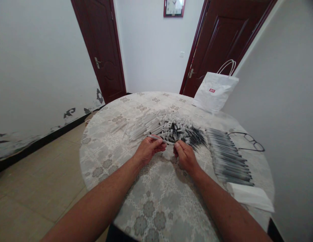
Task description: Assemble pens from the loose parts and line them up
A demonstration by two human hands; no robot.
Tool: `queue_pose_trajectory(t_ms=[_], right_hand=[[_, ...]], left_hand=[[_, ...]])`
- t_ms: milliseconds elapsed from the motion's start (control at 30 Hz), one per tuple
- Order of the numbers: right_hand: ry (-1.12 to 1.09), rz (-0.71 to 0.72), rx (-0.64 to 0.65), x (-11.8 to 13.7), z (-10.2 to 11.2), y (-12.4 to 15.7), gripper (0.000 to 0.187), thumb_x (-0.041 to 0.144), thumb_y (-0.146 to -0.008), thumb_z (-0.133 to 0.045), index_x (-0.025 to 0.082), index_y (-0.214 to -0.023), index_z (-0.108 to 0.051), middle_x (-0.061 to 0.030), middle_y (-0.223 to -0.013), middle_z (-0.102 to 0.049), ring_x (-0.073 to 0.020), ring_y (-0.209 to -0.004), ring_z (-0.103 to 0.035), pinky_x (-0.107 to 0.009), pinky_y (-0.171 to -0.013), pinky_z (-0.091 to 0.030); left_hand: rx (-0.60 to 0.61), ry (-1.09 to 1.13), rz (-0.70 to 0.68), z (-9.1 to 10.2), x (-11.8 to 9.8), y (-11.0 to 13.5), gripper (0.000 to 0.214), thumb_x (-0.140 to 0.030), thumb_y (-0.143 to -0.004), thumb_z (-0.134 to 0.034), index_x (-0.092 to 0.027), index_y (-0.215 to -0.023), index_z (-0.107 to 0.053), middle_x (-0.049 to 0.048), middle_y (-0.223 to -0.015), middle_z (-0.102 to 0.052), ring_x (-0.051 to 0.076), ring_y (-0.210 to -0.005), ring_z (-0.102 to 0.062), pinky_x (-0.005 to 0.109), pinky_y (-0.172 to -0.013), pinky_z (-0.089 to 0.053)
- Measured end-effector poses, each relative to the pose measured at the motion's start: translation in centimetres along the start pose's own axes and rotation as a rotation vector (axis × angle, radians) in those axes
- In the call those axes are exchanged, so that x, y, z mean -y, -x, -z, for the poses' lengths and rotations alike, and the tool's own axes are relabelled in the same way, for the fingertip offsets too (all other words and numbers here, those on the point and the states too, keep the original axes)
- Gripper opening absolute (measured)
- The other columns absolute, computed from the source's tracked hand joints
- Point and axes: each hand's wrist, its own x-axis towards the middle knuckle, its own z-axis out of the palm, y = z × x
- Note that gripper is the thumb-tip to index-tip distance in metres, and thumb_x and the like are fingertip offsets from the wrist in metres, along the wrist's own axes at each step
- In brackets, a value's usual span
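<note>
Both hands meet over the near edge of a heap of pen parts. A slim white pen lies across my left hand, held between thumb and fingers, its dark end to the left. At its right end, my right hand is closed in a pinch; whether a separate small part is in those fingers is hidden. Behind the hands lie white pen barrels, small white pen caps and thin black pieces that look like pen refills. Pens in a neat row rest to the right.
A round table has a patterned cover. Eyeglasses lie beyond the pen row, and a folded white paper or cloth is at its near end. At the back right stands a white paper bag near the wall.
</note>
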Motion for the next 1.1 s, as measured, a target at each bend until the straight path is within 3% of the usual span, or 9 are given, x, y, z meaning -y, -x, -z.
queue_pose_trajectory(t_ms=[233,400,533,633,733,867,967,1100], right_hand=[[-0.225,-0.110,0.072,-0.5,-0.3,-0.2,0.046,0.050,-0.101,-0.035,0.021,-0.072,-0.056,0.0010,-0.062,-0.059,-0.0138,-0.053,-0.054,-0.025,-0.054,-0.042],[-0.122,-0.031,0.029,0.1,-0.1,-0.2,0.027,0.046,-0.095,-0.052,0.022,-0.101,-0.063,0.0003,-0.078,-0.067,-0.0143,-0.063,-0.060,-0.025,-0.060,-0.046],[-0.049,-0.002,-0.017,0.1,0.5,-0.4,0.024,0.042,-0.094,-0.054,0.021,-0.098,-0.065,0.0006,-0.073,-0.065,-0.0141,-0.062,-0.058,-0.024,-0.059,-0.044],[-0.044,-0.023,-0.132,-0.7,1.3,-0.8,0.026,0.043,-0.095,-0.052,0.021,-0.097,-0.065,0.0002,-0.072,-0.065,-0.0149,-0.061,-0.059,-0.025,-0.060,-0.045],[-0.070,-0.058,-0.234,-1.8,1.9,-1.3,0.028,0.044,-0.093,-0.053,0.020,-0.100,-0.065,-0.0005,-0.074,-0.066,-0.0157,-0.061,-0.059,-0.027,-0.060,-0.045],[-0.115,-0.093,-0.288,-2.5,2.3,-1.6,0.028,0.044,-0.092,-0.053,0.020,-0.103,-0.064,-0.0005,-0.075,-0.067,-0.0157,-0.059,-0.059,-0.027,-0.059,-0.046],[-0.114,-0.082,-0.325,-2.6,2.4,-1.5,0.029,0.043,-0.091,-0.054,0.019,-0.102,-0.065,-0.0006,-0.073,-0.067,-0.0159,-0.059,-0.058,-0.028,-0.060,-0.046],[-0.106,-0.086,-0.360,-2.6,2.6,-1.5,0.028,0.042,-0.090,-0.054,0.019,-0.103,-0.065,-0.0006,-0.073,-0.066,-0.0161,-0.059,-0.058,-0.028,-0.059,-0.045]], left_hand=[[-0.006,-0.037,-0.009,0.4,0.3,-0.2,0.034,-0.036,-0.074,-0.083,-0.016,-0.092,-0.062,0.0063,-0.087,-0.074,0.018,-0.076,-0.072,0.035,-0.074,-0.059],[-0.016,-0.119,-0.039,0.4,0.4,-0.3,0.036,-0.038,-0.072,-0.083,-0.015,-0.091,-0.063,0.0051,-0.082,-0.071,0.019,-0.074,-0.071,0.036,-0.072,-0.059],[-0.034,-0.252,-0.087,0.5,-0.2,-0.4,0.037,-0.046,-0.076,-0.077,-0.014,-0.092,-0.066,0.0086,-0.089,-0.072,0.019,-0.076,-0.069,0.034,-0.069,-0.058],[-0.148,-0.402,-0.189,1.3,-1.2,-0.6,0.037,-0.050,-0.082,-0.068,-0.015,-0.092,-0.067,0.0103,-0.095,-0.073,0.018,-0.078,-0.068,0.028,-0.063,-0.054],[-0.317,-0.619,-0.291,2.7,-2.2,-0.9,0.031,-0.045,-0.083,-0.064,-0.016,-0.094,-0.067,0.0081,-0.089,-0.073,0.017,-0.073,-0.066,0.026,-0.057,-0.049],[-0.422,-0.912,-0.410,4.2,-2.9,-1.0,0.021,-0.037,-0.084,-0.061,-0.019,-0.092,-0.068,0.0042,-0.081,-0.071,0.017,-0.071,-0.064,0.028,-0.066,-0.049],[-0.405,-1.095,-0.472,4.7,-3.1,-0.8,0.018,-0.031,-0.085,-0.058,-0.020,-0.093,-0.070,0.0040,-0.084,-0.071,0.018,-0.075,-0.064,0.030,-0.074,-0.048],[-0.268,-1.243,-0.441,4.6,-2.5,-0.5,0.018,-0.026,-0.086,-0.057,-0.021,-0.096,-0.071,0.0043,-0.087,-0.073,0.019,-0.078,-0.065,0.030,-0.078,-0.048]])
